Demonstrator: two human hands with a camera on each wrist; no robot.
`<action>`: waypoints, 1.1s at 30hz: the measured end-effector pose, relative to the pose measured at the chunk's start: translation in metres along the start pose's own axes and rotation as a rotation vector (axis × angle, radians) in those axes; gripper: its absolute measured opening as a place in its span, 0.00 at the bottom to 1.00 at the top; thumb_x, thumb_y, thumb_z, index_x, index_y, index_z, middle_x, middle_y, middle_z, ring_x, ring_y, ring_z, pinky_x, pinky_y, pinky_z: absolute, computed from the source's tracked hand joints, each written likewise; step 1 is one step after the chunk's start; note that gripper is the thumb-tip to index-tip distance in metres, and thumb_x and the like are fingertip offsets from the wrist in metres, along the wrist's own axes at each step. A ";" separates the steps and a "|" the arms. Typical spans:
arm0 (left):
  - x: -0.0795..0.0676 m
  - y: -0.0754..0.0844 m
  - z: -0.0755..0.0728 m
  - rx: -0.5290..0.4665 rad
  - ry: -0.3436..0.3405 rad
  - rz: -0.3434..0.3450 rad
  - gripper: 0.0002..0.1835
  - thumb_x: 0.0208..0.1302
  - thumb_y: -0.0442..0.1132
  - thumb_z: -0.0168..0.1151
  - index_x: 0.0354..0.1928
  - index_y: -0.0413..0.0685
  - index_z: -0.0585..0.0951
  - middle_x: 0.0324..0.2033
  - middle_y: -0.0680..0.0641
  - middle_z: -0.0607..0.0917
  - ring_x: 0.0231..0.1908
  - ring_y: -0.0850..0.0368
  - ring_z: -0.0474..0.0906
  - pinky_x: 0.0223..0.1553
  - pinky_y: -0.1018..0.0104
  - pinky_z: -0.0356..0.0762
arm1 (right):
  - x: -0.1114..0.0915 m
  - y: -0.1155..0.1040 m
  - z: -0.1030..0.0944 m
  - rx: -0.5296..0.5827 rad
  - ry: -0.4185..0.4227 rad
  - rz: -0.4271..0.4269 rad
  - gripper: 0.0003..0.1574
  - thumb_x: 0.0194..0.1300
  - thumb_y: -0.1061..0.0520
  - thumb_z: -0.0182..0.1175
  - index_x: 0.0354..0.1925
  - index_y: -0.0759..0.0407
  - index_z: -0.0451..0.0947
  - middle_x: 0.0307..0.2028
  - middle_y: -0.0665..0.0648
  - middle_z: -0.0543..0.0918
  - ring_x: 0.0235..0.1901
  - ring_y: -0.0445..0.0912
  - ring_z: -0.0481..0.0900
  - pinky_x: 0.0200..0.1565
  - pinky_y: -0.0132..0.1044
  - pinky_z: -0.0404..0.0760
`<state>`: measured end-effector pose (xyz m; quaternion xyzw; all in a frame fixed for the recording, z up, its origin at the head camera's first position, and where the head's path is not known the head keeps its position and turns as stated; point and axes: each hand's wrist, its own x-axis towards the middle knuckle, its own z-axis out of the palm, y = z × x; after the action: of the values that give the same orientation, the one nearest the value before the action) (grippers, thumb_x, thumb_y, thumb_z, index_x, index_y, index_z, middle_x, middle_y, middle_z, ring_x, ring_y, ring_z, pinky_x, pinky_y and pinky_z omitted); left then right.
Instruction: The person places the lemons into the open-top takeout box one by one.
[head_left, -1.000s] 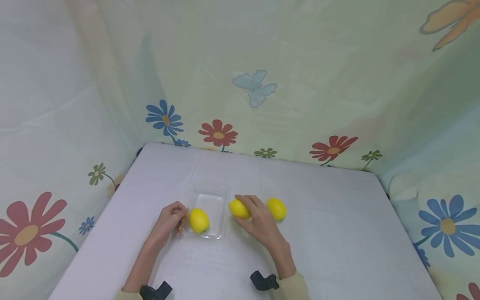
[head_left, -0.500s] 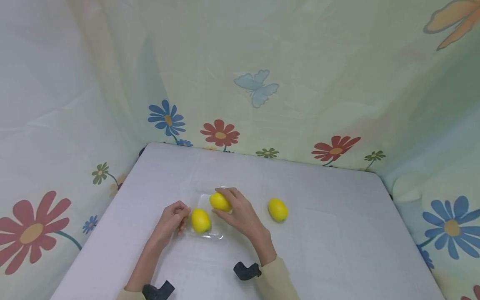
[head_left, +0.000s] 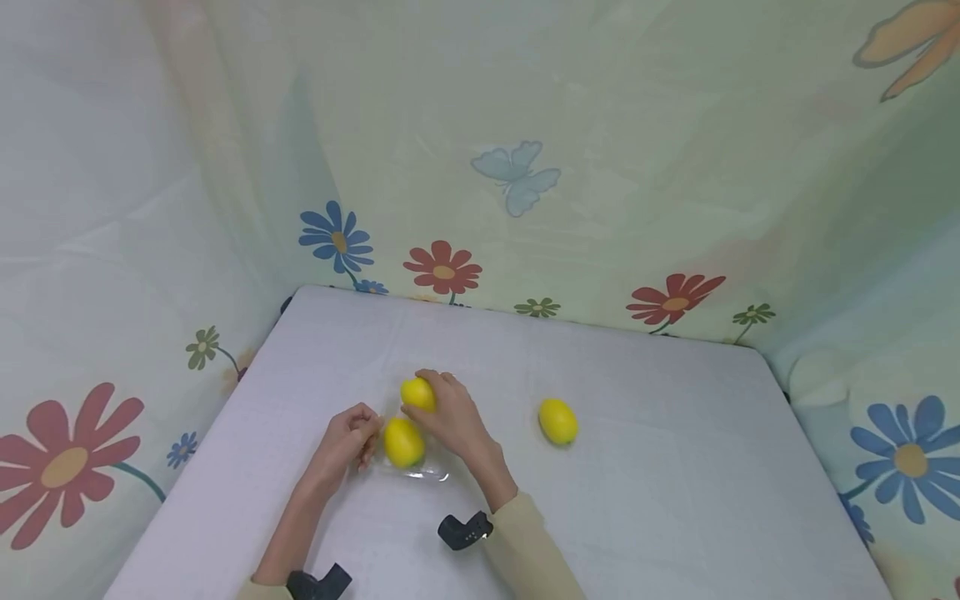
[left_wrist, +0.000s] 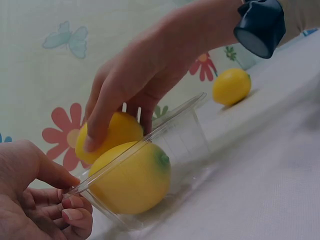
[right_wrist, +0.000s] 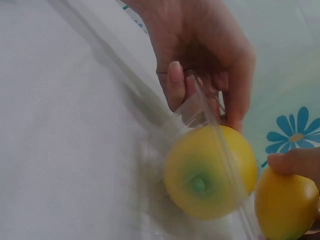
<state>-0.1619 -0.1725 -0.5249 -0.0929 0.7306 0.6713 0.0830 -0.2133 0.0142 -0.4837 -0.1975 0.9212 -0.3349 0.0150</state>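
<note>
Tray (left_wrist: 192, 132), one, clear plastic: lower centre of the head view, on the white table (head_left: 675, 475). Left hand (head_left: 347, 442), lower left of centre: fingers curled, thumb and fingers pinching the tray's rim. Tray lemon (head_left: 403, 443), yellow, green-tipped: inside the tray. Right hand (head_left: 453, 421), lower centre: thumb and fingers part-spread, gripping the held lemon (head_left: 417, 394), just above the tray lemon in the head view; contact with the tray's floor cannot be told. Lone lemon (head_left: 558, 422): on the table, lower right of centre, apart from the tray. Backdrop (head_left: 615, 125): upper frame, printed with a blue butterfly (head_left: 517, 177).
</note>
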 end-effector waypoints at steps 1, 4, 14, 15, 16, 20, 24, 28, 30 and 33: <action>0.000 -0.001 0.000 0.002 -0.001 -0.001 0.11 0.69 0.41 0.56 0.39 0.37 0.72 0.18 0.48 0.71 0.16 0.57 0.64 0.15 0.71 0.66 | 0.001 -0.001 0.002 -0.012 -0.011 0.020 0.35 0.61 0.43 0.65 0.63 0.50 0.70 0.53 0.54 0.78 0.47 0.47 0.76 0.51 0.41 0.80; 0.000 -0.001 0.002 -0.006 -0.004 -0.006 0.10 0.69 0.40 0.56 0.38 0.38 0.72 0.17 0.49 0.71 0.15 0.58 0.64 0.15 0.72 0.66 | 0.004 -0.002 0.007 -0.048 -0.035 0.067 0.34 0.61 0.43 0.64 0.63 0.50 0.71 0.54 0.55 0.78 0.47 0.48 0.76 0.51 0.42 0.80; 0.001 -0.002 0.004 -0.006 -0.009 0.012 0.11 0.69 0.40 0.56 0.38 0.37 0.72 0.17 0.49 0.71 0.14 0.58 0.64 0.14 0.72 0.66 | 0.006 -0.001 0.013 -0.148 -0.063 0.057 0.28 0.64 0.43 0.62 0.59 0.52 0.74 0.47 0.54 0.80 0.38 0.44 0.75 0.41 0.36 0.78; 0.002 -0.003 0.003 -0.005 -0.008 0.012 0.11 0.69 0.40 0.56 0.38 0.37 0.72 0.17 0.49 0.71 0.14 0.58 0.64 0.14 0.72 0.66 | 0.006 -0.001 0.013 -0.148 -0.065 0.055 0.28 0.64 0.43 0.62 0.59 0.52 0.74 0.48 0.54 0.80 0.38 0.44 0.74 0.42 0.36 0.78; 0.002 -0.003 0.003 -0.007 -0.009 0.010 0.11 0.69 0.40 0.56 0.38 0.37 0.72 0.17 0.49 0.71 0.14 0.58 0.64 0.14 0.72 0.65 | 0.006 -0.001 0.013 -0.151 -0.065 0.054 0.28 0.64 0.43 0.62 0.59 0.52 0.74 0.48 0.54 0.80 0.38 0.44 0.74 0.42 0.36 0.78; 0.001 -0.002 0.003 -0.011 -0.012 0.009 0.12 0.69 0.41 0.56 0.40 0.36 0.72 0.17 0.49 0.70 0.15 0.57 0.64 0.14 0.71 0.65 | 0.004 -0.002 0.011 -0.166 -0.056 0.046 0.27 0.64 0.43 0.62 0.59 0.50 0.75 0.48 0.53 0.80 0.38 0.44 0.74 0.43 0.36 0.79; 0.000 0.000 0.003 -0.013 -0.009 0.008 0.13 0.69 0.41 0.56 0.40 0.36 0.72 0.17 0.49 0.70 0.15 0.57 0.64 0.14 0.71 0.65 | 0.002 -0.001 0.008 -0.187 -0.043 0.012 0.24 0.65 0.45 0.61 0.57 0.51 0.76 0.49 0.53 0.81 0.39 0.44 0.77 0.46 0.37 0.81; 0.000 0.001 0.002 -0.011 -0.005 0.001 0.12 0.69 0.41 0.56 0.40 0.36 0.72 0.17 0.49 0.70 0.15 0.58 0.64 0.14 0.71 0.65 | -0.004 0.002 0.001 -0.191 -0.031 -0.042 0.21 0.66 0.47 0.60 0.55 0.53 0.77 0.51 0.54 0.81 0.45 0.45 0.80 0.51 0.40 0.81; 0.000 0.001 0.001 -0.008 -0.002 -0.001 0.12 0.69 0.41 0.56 0.39 0.36 0.72 0.17 0.49 0.71 0.15 0.58 0.64 0.14 0.71 0.65 | -0.007 0.004 -0.003 -0.174 -0.021 -0.068 0.20 0.66 0.48 0.61 0.54 0.53 0.78 0.52 0.53 0.81 0.47 0.46 0.80 0.53 0.41 0.81; -0.001 0.002 0.000 -0.007 0.004 -0.001 0.12 0.69 0.41 0.57 0.39 0.37 0.72 0.17 0.49 0.71 0.15 0.58 0.64 0.14 0.71 0.65 | -0.013 0.009 -0.009 -0.143 -0.006 -0.129 0.18 0.66 0.50 0.61 0.53 0.53 0.79 0.52 0.52 0.81 0.48 0.45 0.80 0.52 0.40 0.81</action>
<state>-0.1619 -0.1726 -0.5226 -0.0949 0.7285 0.6735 0.0814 -0.2063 0.0306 -0.4838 -0.2580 0.9281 -0.2679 -0.0181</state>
